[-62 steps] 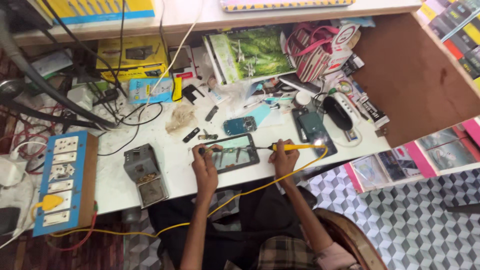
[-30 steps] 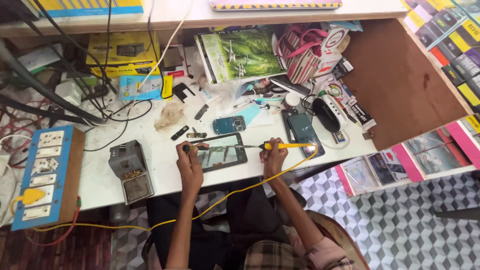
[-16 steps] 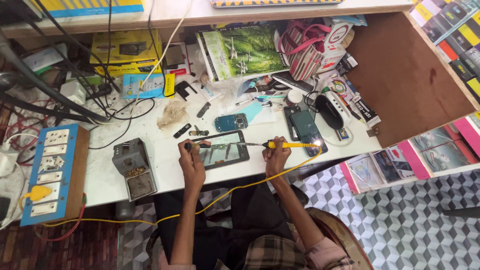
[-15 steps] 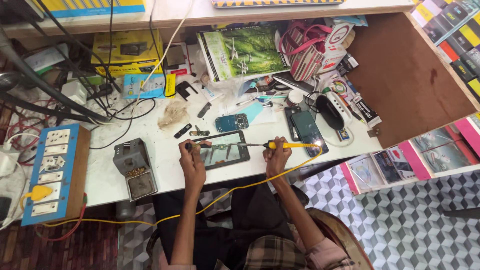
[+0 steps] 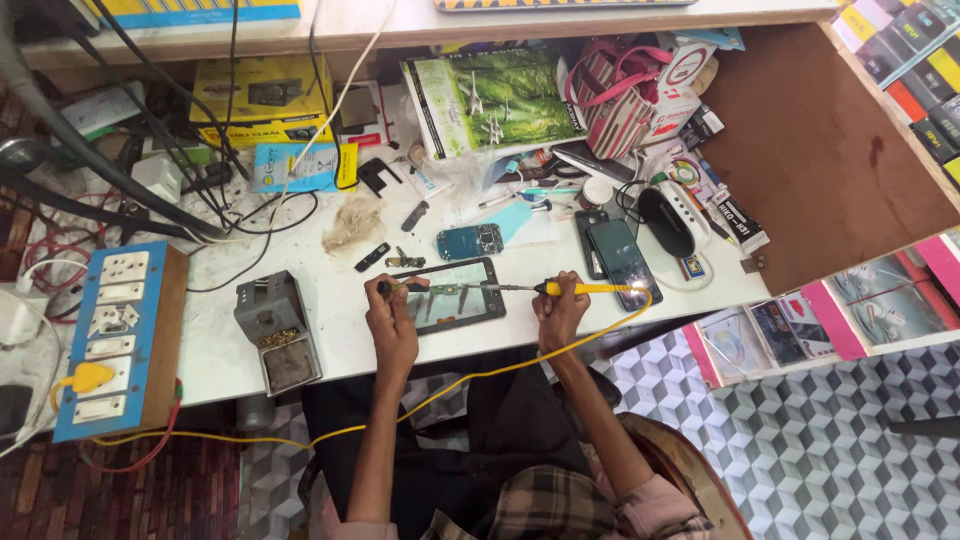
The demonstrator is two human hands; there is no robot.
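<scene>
**On the white table, my two hands meet over the open phone**

On the white table point(image 5: 330, 310), right in front of me, lies the open phone point(image 5: 452, 296). It is flat, with its long side running left to right. Everything I tell here is told from that phone.

My left hand point(image 5: 392, 310) is at the left end of the phone. Its fingers are pinched shut on a small dark tool point(image 5: 384, 288) that lies just over the phone's left edge. My right hand point(image 5: 560, 305) is off the right end of the phone. It is curled tight around the yellow handle of the soldering iron point(image 5: 585, 288). The iron lies sideways, the same way as the phone's long side. Its thin metal tip points left, over the phone's top edge, toward my left hand. So the spot I work on is between my two hands, and the left hand is a bit nearer to it.

The yellow cord point(image 5: 470, 375) runs from the iron down past the table edge and away to the left. Left of the phone, near it, stands a grey metal box point(image 5: 278, 330). Behind the phone lies a small blue circuit board point(image 5: 469, 241). To the right of the phone lies a dark phone point(image 5: 621, 262), just past the iron's handle.

Since half a second ago, almost nothing is different. Both hands grip the same things, and the iron's tip is at the same spot.
</scene>
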